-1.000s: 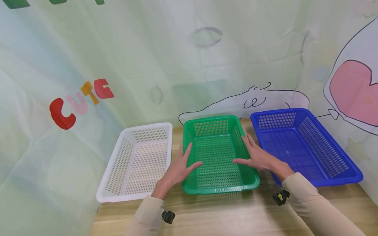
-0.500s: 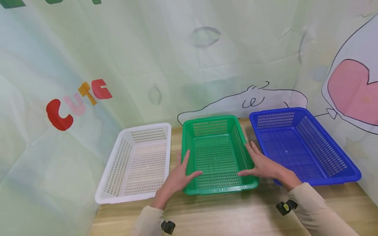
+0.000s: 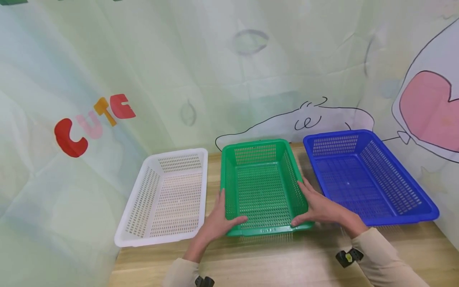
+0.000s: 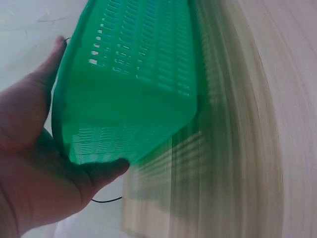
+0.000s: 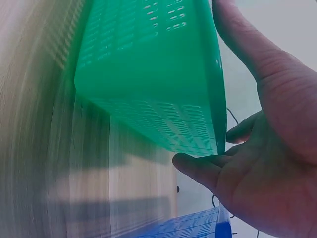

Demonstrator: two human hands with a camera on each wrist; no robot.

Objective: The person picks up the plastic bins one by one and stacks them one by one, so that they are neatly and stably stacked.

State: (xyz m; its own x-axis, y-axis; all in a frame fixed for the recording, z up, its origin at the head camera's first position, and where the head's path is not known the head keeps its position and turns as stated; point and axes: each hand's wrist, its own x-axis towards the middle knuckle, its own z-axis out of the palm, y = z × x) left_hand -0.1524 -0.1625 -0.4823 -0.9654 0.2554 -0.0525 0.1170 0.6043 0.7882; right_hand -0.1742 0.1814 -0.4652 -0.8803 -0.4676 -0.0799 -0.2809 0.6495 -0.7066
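A green plastic basket (image 3: 263,195) with slotted walls sits on the wooden table, with nothing in it. My left hand (image 3: 218,221) is at its near left corner. Straight fingers lie along the outer left side, and the thumb reaches over the front rim. At the near right corner my right hand (image 3: 320,207) touches the rim, fingers stretched along the right side and thumb over the front. Both wrist views show fingertips against the basket's outer wall, neither hand curled firmly round it.
A white basket (image 3: 179,203) stands to the left and a blue basket (image 3: 353,183) to the right, close to my right hand. Bare wooden table (image 3: 265,263) lies in front. Behind hangs a printed curtain (image 3: 172,75).
Both hands have slid toward me along the sides of the green basket, to its near corners. The baskets look unmoved; the small shift in view comes from the camera.
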